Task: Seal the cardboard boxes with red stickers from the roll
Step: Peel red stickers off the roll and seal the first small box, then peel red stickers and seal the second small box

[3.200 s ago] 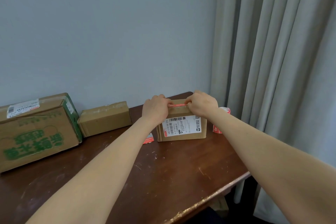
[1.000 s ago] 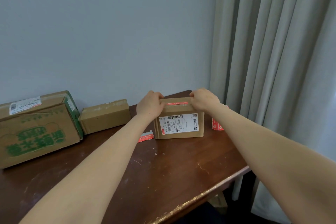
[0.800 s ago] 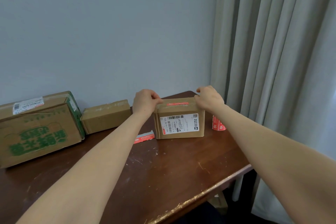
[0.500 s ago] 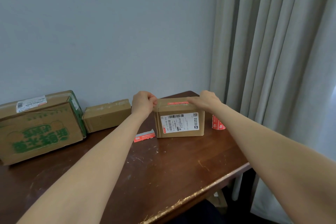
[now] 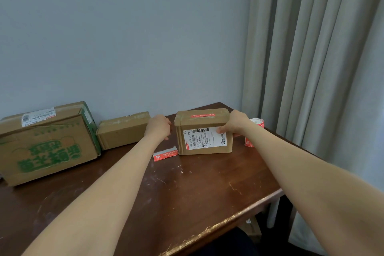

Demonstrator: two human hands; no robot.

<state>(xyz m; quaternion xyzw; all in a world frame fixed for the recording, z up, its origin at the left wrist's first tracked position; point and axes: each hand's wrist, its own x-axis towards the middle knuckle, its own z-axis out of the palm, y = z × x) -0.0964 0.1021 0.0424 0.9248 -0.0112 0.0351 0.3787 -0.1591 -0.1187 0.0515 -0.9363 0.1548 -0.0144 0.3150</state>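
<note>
Far to the left of the labelled box (image 5: 203, 141), a large carton (image 5: 47, 147) with green print stood against the wall (image 5: 124, 37), with a white label on its top face. Between that carton and the labelled box lay a small plain box (image 5: 123, 132), also close to the wall.

Your left hand (image 5: 159, 128) hung just left of the labelled box, level with its upper edge. Its fingers were loosely curled downward and gripped nothing that showed. A narrow gap seemed to separate the fingertips from the box's left side, but I could not tell for sure. Below that hand, just off the labelled box's lower left corner, a loose red strip (image 5: 165, 155) lay flat on the table (image 5: 187, 193).

The labelled box itself stood upright near the far right part of the table, with its white shipping label (image 5: 204, 138) facing you. A red sticker (image 5: 202, 115) lay flat along the middle of its top face, over the flap seam.

Your right hand (image 5: 235, 123) gripped the labelled box's upper right corner. The thumb pressed on the front face at the shipping label's top right corner, and the fingers wrapped round the right side, out of sight.

Just right of the labelled box, behind your right wrist, stood the sticker roll (image 5: 257, 122), with a loose end hanging down toward the table. To the right of it, the grey curtain (image 5: 311, 68) hung beyond the table's edge.
</note>
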